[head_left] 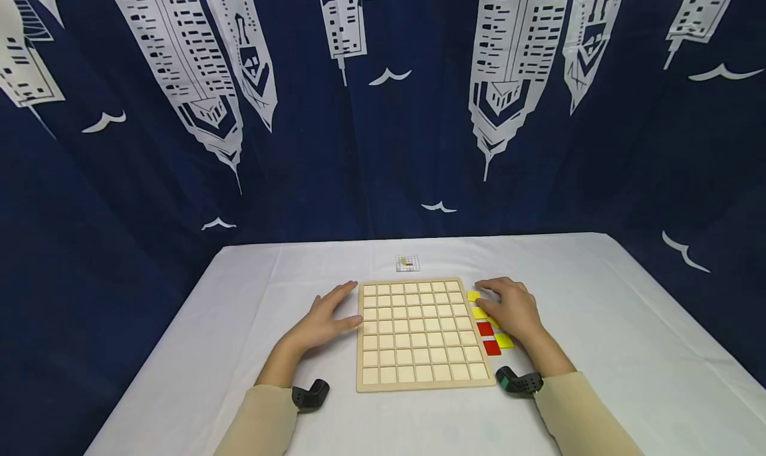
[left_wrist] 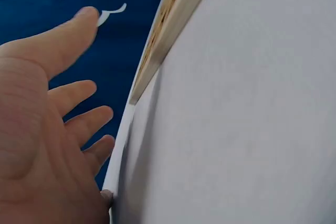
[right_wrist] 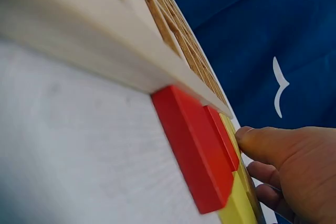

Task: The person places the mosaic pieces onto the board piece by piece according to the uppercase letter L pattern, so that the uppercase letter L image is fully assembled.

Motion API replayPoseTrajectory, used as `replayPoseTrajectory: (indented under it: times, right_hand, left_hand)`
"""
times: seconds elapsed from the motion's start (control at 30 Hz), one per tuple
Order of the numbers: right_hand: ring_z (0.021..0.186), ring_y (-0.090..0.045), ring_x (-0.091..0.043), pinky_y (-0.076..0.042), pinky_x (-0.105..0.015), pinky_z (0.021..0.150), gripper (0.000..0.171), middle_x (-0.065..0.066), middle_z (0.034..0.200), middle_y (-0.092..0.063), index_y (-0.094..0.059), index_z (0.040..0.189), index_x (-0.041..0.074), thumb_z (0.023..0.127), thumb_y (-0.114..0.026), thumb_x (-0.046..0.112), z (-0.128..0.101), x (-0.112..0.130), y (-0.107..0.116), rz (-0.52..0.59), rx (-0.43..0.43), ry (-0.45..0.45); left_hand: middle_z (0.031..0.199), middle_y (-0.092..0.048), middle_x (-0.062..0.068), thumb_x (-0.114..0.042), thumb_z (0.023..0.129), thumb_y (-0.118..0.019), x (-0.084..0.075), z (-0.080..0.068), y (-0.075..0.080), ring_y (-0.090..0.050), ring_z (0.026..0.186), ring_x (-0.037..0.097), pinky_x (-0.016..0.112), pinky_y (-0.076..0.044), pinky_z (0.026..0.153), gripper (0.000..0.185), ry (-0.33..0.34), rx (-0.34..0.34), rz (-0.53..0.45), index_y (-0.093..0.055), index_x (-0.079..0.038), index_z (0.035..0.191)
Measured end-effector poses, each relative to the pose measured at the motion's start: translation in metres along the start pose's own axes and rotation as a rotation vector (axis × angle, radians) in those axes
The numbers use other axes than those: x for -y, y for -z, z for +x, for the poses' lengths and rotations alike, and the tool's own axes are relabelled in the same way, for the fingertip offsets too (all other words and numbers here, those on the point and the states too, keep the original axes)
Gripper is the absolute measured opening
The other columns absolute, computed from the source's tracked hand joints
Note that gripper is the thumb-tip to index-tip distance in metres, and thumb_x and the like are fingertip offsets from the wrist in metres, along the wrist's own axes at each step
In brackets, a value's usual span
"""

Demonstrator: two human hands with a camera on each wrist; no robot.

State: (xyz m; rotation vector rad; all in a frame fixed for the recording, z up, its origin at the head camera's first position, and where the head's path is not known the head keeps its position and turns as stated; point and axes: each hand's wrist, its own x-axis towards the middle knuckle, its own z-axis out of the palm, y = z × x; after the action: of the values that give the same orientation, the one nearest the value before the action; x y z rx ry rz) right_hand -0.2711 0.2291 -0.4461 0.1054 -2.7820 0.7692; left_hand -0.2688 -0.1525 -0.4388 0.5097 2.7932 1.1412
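A wooden grid board (head_left: pixel 419 333) with many empty square cells lies flat on the white table (head_left: pixel 598 310). My left hand (head_left: pixel 328 316) rests flat on the cloth against the board's left edge (left_wrist: pixel 168 30), fingers straight and spread. My right hand (head_left: pixel 509 308) lies over a column of flat square tiles beside the board's right edge. Yellow tiles (head_left: pixel 475 296) and red tiles (head_left: pixel 492 347) show around it. In the right wrist view a red tile (right_wrist: pixel 194 150) sits against the board's edge (right_wrist: pixel 94 40), with the thumb (right_wrist: pixel 268 142) touching the tiles; which tile it touches is unclear.
A small printed pattern card (head_left: pixel 407 263) lies beyond the board's far edge. A dark blue curtain (head_left: pixel 383 110) with white buildings hangs behind the table. Black wrist camera mounts (head_left: pixel 310 395) sit near the table's front.
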Motion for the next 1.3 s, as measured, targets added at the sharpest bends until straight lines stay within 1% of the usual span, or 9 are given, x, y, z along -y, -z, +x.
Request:
replayPoseTrajectory:
  times: [0.13, 0.3, 0.43, 0.7, 0.83, 0.93, 1.03, 1.17, 1.3]
  right_hand:
    - [0.110, -0.052, -0.035, -0.038, -0.056, 0.091, 0.025, -0.015, 0.122, -0.064, -0.072, 0.109, 0.014, 0.087, -0.069, 0.025, 0.001, -0.001, 0.001, 0.011, -0.003, -0.003]
    - [0.112, -0.052, -0.036, -0.038, -0.057, 0.092, 0.022, -0.016, 0.121, -0.064, -0.072, 0.104, 0.012, 0.087, -0.069, 0.025, 0.002, -0.001, 0.001, 0.012, -0.005, -0.006]
    - [0.111, -0.053, -0.036, -0.039, -0.056, 0.094, 0.022, -0.016, 0.121, -0.064, -0.072, 0.103, 0.011, 0.087, -0.069, 0.026, 0.001, -0.001, 0.001, -0.006, -0.006, -0.012]
    - [0.110, -0.055, -0.035, -0.043, -0.054, 0.097, 0.024, -0.016, 0.117, -0.066, -0.072, 0.101, 0.010, 0.086, -0.069, 0.028, 0.000, 0.001, -0.001, -0.002, -0.012, -0.002]
    - [0.112, -0.056, -0.035, -0.043, -0.053, 0.100, 0.025, -0.015, 0.115, -0.067, -0.071, 0.102, 0.009, 0.085, -0.070, 0.027, 0.001, 0.006, 0.002, 0.021, -0.012, -0.004]
    - [0.113, -0.056, -0.035, -0.043, -0.053, 0.100, 0.024, -0.015, 0.115, -0.067, -0.071, 0.103, 0.008, 0.085, -0.070, 0.025, 0.001, 0.010, 0.005, 0.038, -0.011, -0.011]
    - [0.114, -0.056, -0.036, -0.044, -0.054, 0.100, 0.025, -0.015, 0.116, -0.067, -0.071, 0.104, 0.010, 0.086, -0.070, 0.027, 0.001, 0.017, 0.008, 0.058, 0.007, -0.006]
    - [0.111, -0.057, -0.035, -0.046, -0.054, 0.096, 0.024, -0.014, 0.116, -0.068, -0.071, 0.105, 0.012, 0.088, -0.069, 0.029, 0.003, 0.026, 0.014, 0.089, 0.035, 0.025]
    - [0.101, -0.060, -0.029, -0.051, -0.047, 0.088, 0.023, -0.010, 0.110, -0.070, -0.070, 0.106, 0.013, 0.088, -0.069, 0.028, 0.007, 0.035, 0.017, 0.123, 0.063, 0.061]
  left_hand:
    - [0.157, -0.034, 0.001, -0.043, 0.085, -0.069, 0.002, 0.000, -0.004, -0.022, 0.149, 0.026, 0.056, 0.011, 0.120, 0.074, -0.026, 0.016, 0.017, -0.035, -0.026, 0.149]
    - [0.157, -0.033, -0.003, -0.045, 0.081, -0.072, 0.001, -0.001, -0.006, -0.019, 0.150, 0.026, 0.060, 0.011, 0.118, 0.076, -0.067, 0.034, 0.103, -0.041, -0.023, 0.146]
    - [0.158, -0.030, 0.000, -0.044, 0.079, -0.075, 0.001, -0.003, -0.007, -0.017, 0.150, 0.028, 0.064, 0.010, 0.116, 0.076, -0.093, 0.053, 0.138, -0.045, -0.019, 0.144]
    - [0.159, -0.027, -0.001, -0.045, 0.078, -0.075, 0.005, -0.004, -0.008, -0.015, 0.151, 0.027, 0.063, 0.012, 0.116, 0.077, -0.075, 0.064, 0.144, -0.044, -0.021, 0.144]
    - [0.160, -0.025, -0.003, -0.046, 0.079, -0.073, 0.007, -0.004, -0.006, -0.014, 0.151, 0.026, 0.062, 0.013, 0.116, 0.077, -0.077, 0.074, 0.157, -0.042, -0.023, 0.146]
    - [0.160, -0.024, -0.003, -0.046, 0.079, -0.073, 0.007, -0.003, -0.006, -0.013, 0.151, 0.026, 0.061, 0.013, 0.116, 0.077, -0.083, 0.082, 0.161, -0.042, -0.023, 0.146]
    - [0.160, -0.024, -0.004, -0.047, 0.079, -0.073, 0.006, -0.003, -0.006, -0.013, 0.151, 0.026, 0.061, 0.013, 0.117, 0.078, -0.082, 0.089, 0.170, -0.041, -0.024, 0.146]
    - [0.161, -0.024, -0.003, -0.046, 0.079, -0.073, 0.005, -0.002, -0.007, -0.013, 0.151, 0.026, 0.062, 0.012, 0.116, 0.078, -0.086, 0.086, 0.168, -0.041, -0.023, 0.146]
    - [0.160, -0.025, -0.003, -0.047, 0.079, -0.073, 0.003, -0.002, -0.008, -0.013, 0.151, 0.026, 0.062, 0.012, 0.116, 0.078, -0.086, 0.082, 0.168, -0.041, -0.022, 0.146]
